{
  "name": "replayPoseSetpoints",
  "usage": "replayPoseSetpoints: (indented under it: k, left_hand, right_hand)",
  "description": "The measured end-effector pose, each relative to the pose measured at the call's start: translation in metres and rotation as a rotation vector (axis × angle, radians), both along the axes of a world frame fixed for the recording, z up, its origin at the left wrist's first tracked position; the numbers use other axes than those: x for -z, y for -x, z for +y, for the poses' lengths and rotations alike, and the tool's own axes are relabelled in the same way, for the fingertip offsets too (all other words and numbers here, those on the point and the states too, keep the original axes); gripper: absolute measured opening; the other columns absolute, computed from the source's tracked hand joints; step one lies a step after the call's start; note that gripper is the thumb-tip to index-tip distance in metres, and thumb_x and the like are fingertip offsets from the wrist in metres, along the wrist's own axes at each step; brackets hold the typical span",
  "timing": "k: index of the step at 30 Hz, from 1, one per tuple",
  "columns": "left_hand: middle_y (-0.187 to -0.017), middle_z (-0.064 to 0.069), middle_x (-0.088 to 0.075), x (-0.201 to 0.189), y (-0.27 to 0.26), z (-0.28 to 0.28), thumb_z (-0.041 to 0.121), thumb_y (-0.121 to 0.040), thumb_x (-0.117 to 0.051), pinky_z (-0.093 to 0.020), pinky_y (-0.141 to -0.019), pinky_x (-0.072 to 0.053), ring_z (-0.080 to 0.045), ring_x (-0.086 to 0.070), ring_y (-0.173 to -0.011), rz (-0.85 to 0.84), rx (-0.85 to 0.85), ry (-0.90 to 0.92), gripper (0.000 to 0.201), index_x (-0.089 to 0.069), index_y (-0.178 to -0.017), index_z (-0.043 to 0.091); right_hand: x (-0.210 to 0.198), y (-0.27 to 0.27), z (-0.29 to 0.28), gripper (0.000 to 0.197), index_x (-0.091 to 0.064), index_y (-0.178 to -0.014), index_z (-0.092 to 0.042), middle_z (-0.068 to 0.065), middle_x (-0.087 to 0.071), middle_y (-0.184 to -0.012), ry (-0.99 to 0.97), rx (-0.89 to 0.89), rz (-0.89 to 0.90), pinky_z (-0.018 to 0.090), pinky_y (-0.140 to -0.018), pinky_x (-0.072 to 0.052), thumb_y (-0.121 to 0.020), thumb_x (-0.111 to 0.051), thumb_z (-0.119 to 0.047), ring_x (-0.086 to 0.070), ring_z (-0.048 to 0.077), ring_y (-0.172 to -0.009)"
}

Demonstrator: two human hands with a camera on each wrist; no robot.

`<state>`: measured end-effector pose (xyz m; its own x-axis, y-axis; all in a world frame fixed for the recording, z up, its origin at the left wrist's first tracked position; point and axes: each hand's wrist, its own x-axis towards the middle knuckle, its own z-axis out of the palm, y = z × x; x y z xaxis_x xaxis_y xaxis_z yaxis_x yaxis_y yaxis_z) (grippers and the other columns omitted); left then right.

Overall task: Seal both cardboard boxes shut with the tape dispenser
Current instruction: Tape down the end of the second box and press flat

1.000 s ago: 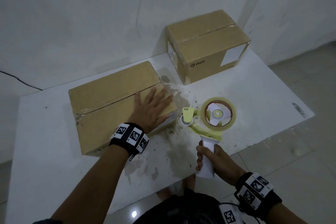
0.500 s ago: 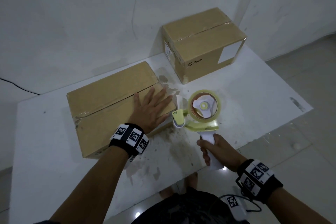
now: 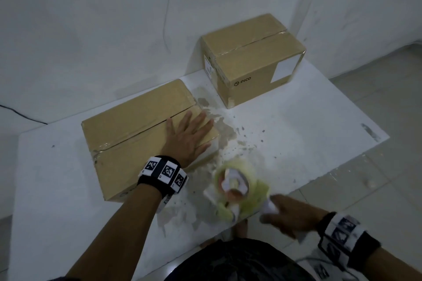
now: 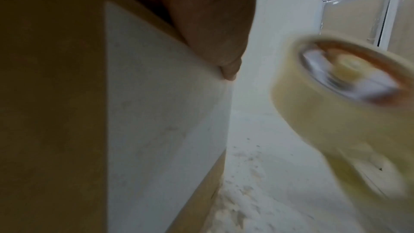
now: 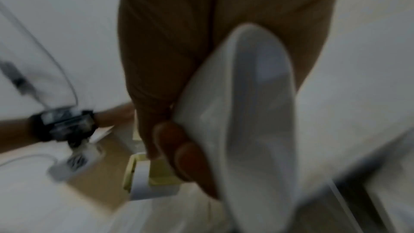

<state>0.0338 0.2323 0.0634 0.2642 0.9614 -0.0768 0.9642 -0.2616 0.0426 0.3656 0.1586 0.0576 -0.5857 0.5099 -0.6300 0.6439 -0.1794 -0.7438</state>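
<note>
The left hand (image 3: 186, 138) lies flat with straight fingers on the long brown cardboard box (image 3: 137, 134) mid-frame. The right hand (image 3: 290, 219) grips the blurry yellow-green tape dispenser (image 3: 237, 189) at lower right, above the white bench (image 3: 296, 134).

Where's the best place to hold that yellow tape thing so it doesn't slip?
Probably by the white handle of the tape dispenser, coming from the end away from the roll, as the right hand does. The handle is long and narrow, so fingers wrap round it, and the roll stays free to turn.
</note>
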Motion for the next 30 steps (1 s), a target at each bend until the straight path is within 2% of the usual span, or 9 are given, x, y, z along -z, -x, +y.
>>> replayPoseSetpoints:
  k: [3,5,9,15,17,20,24,28,30]
  left_hand:
    - [-0.161,0.005,-0.014,0.001,0.000,0.003,0.061,-0.093,-0.012,-0.073,-0.105,-0.016,-0.030,-0.011,-0.148,0.024,-0.002,-0.058,0.065,-0.015,-0.152,0.034]
    - [-0.160,0.003,-0.022,0.001,-0.001,0.002,0.058,-0.094,-0.017,-0.074,-0.101,-0.019,-0.033,-0.018,-0.147,0.036,0.026,-0.073,0.063,-0.022,-0.150,0.031]
    - [-0.158,0.002,-0.027,0.001,-0.001,0.003,0.057,-0.095,-0.020,-0.074,-0.100,-0.024,-0.034,-0.024,-0.145,0.055,0.040,-0.094,0.061,-0.026,-0.149,0.029]
    - [-0.160,0.003,-0.021,0.001,-0.003,-0.003,0.058,-0.096,-0.017,-0.071,-0.105,-0.021,-0.031,-0.017,-0.147,0.038,0.010,-0.048,0.062,-0.019,-0.151,0.029]
    - [-0.161,0.004,-0.017,-0.001,-0.004,-0.004,0.061,-0.095,-0.008,-0.069,-0.107,-0.019,-0.029,-0.013,-0.148,0.041,0.002,-0.033,0.065,-0.015,-0.152,0.029]
    - [-0.161,0.006,-0.015,-0.003,-0.008,-0.006,0.063,-0.093,-0.001,-0.068,-0.110,-0.011,-0.026,-0.007,-0.149,-0.016,-0.038,-0.049,0.070,-0.016,-0.152,0.030]
    - [-0.152,-0.001,-0.038,-0.010,-0.031,-0.002,0.063,-0.092,-0.015,-0.072,-0.104,-0.019,-0.033,-0.027,-0.143,-0.112,-0.173,-0.106,0.070,-0.038,-0.146,0.024]
    - [-0.152,-0.002,-0.038,-0.005,-0.040,0.004,0.062,-0.091,-0.014,-0.075,-0.098,-0.024,-0.037,-0.031,-0.140,0.011,-0.231,-0.060,0.069,-0.025,-0.151,0.029]
    - [-0.157,-0.001,-0.028,0.002,-0.038,0.004,0.062,-0.092,-0.011,-0.076,-0.099,-0.024,-0.038,-0.024,-0.143,0.080,-0.209,-0.044,0.070,-0.015,-0.153,0.029]
  right_hand:
    - [0.011,-0.013,-0.026,0.038,-0.060,-0.068,-0.014,0.005,-0.054,-0.049,0.122,0.208,0.108,0.034,-0.050,-0.041,-0.089,-0.068,-0.045,-0.051,0.021,-0.041]
    - [0.010,-0.026,-0.023,0.047,-0.052,-0.058,-0.006,0.013,-0.047,-0.048,0.172,0.368,0.184,0.034,-0.051,-0.038,-0.093,-0.067,-0.034,-0.046,0.024,-0.042]
    - [-0.003,-0.028,-0.001,0.041,-0.043,-0.064,-0.005,0.014,-0.035,-0.056,0.275,0.578,0.368,0.033,-0.047,-0.031,-0.093,-0.068,-0.020,-0.035,0.022,-0.044]
    - [-0.027,0.019,0.043,0.036,-0.049,-0.068,-0.008,0.013,-0.042,-0.056,0.206,0.581,0.599,0.033,-0.050,-0.040,-0.081,-0.076,-0.028,-0.042,0.024,-0.045]
    - [-0.030,0.044,0.066,0.031,-0.055,-0.071,-0.010,0.017,-0.049,-0.058,0.108,0.606,0.614,0.036,-0.056,-0.046,-0.080,-0.080,-0.027,-0.050,0.027,-0.051]
    - [-0.023,0.088,0.101,0.016,-0.065,-0.075,-0.013,0.014,-0.064,-0.073,0.029,0.737,0.628,0.040,-0.067,-0.050,-0.089,-0.071,-0.008,-0.061,0.032,-0.072]
    - [-0.013,0.123,0.118,0.006,-0.074,-0.086,-0.015,0.019,-0.073,-0.102,0.033,0.814,0.671,0.055,-0.094,-0.053,-0.085,-0.074,-0.009,-0.068,0.039,-0.103]
    - [-0.005,0.126,0.113,0.016,-0.079,-0.091,-0.013,0.023,-0.072,-0.111,0.069,0.838,0.720,0.051,-0.099,-0.052,-0.090,-0.066,-0.003,-0.067,0.040,-0.109]
    - [0.002,0.127,0.108,0.015,-0.077,-0.097,-0.009,0.020,-0.073,-0.110,0.080,0.865,0.746,0.048,-0.098,-0.053,-0.092,-0.065,-0.003,-0.068,0.036,-0.107]
